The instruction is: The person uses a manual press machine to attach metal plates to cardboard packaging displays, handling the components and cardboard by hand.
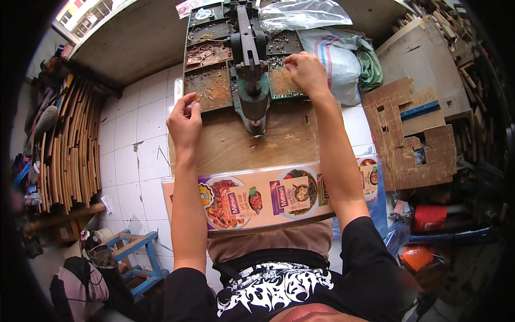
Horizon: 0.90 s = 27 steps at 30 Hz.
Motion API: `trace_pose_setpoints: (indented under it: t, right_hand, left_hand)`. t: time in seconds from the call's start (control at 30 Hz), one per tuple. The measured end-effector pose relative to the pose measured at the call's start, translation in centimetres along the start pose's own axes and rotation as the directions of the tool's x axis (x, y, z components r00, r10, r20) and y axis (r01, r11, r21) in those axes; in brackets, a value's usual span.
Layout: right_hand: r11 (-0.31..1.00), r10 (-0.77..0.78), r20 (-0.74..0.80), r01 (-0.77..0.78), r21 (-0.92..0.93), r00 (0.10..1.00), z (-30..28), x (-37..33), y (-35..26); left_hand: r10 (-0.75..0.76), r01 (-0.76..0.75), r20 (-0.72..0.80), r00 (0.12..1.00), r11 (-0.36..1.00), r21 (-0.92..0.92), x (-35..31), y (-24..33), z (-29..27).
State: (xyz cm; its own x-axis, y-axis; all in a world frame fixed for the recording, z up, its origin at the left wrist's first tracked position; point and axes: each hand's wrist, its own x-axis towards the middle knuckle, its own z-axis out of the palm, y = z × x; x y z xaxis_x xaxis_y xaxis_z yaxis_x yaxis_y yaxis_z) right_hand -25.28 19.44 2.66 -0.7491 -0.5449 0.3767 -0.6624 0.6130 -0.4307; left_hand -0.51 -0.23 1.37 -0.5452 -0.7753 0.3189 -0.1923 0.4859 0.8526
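Note:
A green bench press [252,88] with a dark metal arm stands at the middle of a wooden board [268,142], between sectioned metal trays. My right hand [309,75] is over the right tray [283,86], its fingertips pinched at a heap of small metal pieces [276,63]. My left hand [185,126] is beside the left tray [206,86], fingers curled and thumb close to the index finger. What either hand holds, if anything, is too small to make out. Small loose pieces lie in the left tray.
A printed sheet [257,198] with food pictures lies along the board's near edge, under my right forearm. A white woven sack [335,64] and a clear plastic bag [306,15] are by the trays. Wooden boards [70,145] stand at left; a cut-out panel [410,139] is at right.

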Motion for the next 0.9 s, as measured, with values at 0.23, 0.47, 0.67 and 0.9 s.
trace_pose_setpoints:
  t: [0.23, 0.47, 0.67, 0.9]
  right_hand:
    - [0.945, -0.241, 0.021, 0.239, -0.225, 0.970, 2.9, -0.6, -1.2]
    - [0.959, -0.194, -0.024, 0.184, -0.214, 0.981, 2.5, -0.7, -0.7]
    - [0.990, -0.065, -0.118, 0.049, -0.130, 0.991, 2.3, -0.3, 0.3]
    - [0.987, -0.109, -0.116, 0.093, -0.131, 0.987, 2.4, -0.4, -0.1]
  left_hand:
    - [-0.047, 0.047, -0.012, 0.999, 0.997, -0.057, 0.4, -1.2, -0.2]
    - [-0.069, 0.070, 0.027, 0.997, 0.997, -0.037, 0.3, -1.0, -0.4]
    - [-0.060, 0.060, 0.001, 0.998, 0.996, -0.066, 0.3, -1.0, -0.3]
    - [-0.048, 0.049, 0.006, 0.999, 0.997, -0.063, 0.2, -0.6, -0.4]
